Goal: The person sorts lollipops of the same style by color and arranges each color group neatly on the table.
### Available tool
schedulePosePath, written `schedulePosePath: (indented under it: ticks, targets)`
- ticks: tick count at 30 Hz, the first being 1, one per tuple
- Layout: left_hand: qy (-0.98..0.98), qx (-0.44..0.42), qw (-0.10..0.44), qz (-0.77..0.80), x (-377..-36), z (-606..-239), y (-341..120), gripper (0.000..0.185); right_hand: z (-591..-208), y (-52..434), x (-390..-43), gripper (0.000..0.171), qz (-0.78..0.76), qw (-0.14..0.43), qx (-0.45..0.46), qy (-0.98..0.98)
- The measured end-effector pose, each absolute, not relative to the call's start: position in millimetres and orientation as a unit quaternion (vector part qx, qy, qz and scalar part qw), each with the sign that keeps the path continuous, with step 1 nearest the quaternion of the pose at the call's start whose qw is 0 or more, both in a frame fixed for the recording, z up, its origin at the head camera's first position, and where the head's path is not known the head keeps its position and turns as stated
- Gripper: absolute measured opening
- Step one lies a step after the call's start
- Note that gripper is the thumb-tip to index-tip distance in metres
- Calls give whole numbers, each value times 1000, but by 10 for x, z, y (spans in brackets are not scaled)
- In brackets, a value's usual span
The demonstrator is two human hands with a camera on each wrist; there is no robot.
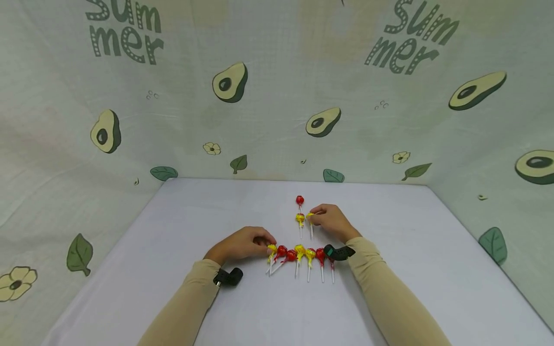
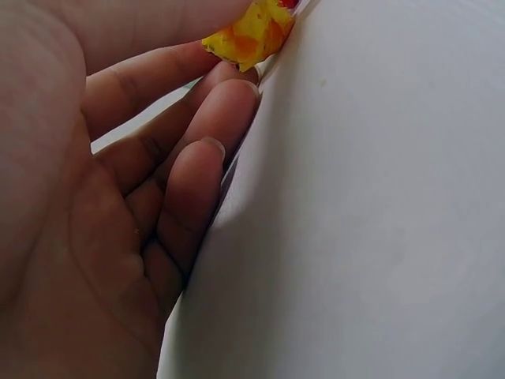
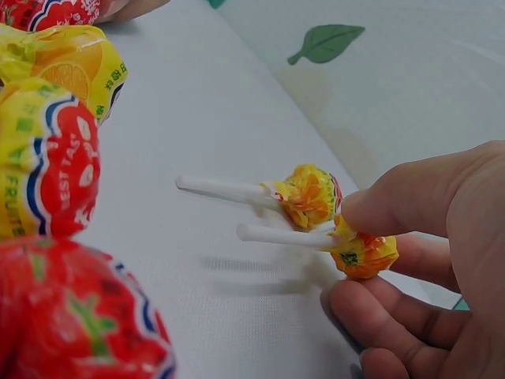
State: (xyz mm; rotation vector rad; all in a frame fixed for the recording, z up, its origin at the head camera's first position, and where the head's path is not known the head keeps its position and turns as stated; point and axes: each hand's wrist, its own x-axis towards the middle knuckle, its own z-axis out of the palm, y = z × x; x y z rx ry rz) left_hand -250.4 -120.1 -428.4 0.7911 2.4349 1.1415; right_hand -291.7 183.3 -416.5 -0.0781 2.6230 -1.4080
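Yellow lollipop [image 1: 310, 217] pinched by right hand [image 1: 331, 222] mid-table, beside another yellow one [image 1: 300, 218]; left hand [image 1: 242, 244] at row's left end. L wrist: fingers [image 2: 207, 130] curled, touching yellow wrapper [image 2: 251, 31]; grip unclear. R wrist: thumb and finger pinch lollipop head [image 3: 363, 253].

Beige sleeves [image 1: 389, 298], black wrist cameras [image 1: 339, 252]

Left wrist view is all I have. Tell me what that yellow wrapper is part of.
Observer: A yellow lollipop, the left end of a row of lollipops on the table.
Operator: Give me the left hand's contact.
Observer: The left hand has its fingertips at that lollipop's head.
Operator: Report the right hand.
Observer: The right hand pinches another yellow lollipop, lifted off the table beside one lying flat.
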Motion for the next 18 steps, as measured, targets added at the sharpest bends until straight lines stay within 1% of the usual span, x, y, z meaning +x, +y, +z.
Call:
schedulePosePath:
  ticks: [7, 18]
  targets:
    - [856, 276, 180, 398, -2526, -4306, -1218, 18, -4138, 1803, -2919, 29, -463, 77, -27, 883]
    - [846, 303, 191, 395, -2549, -4329, -1227, 18, -4157, 1795, -2951, 29, -454, 79, -24, 887]
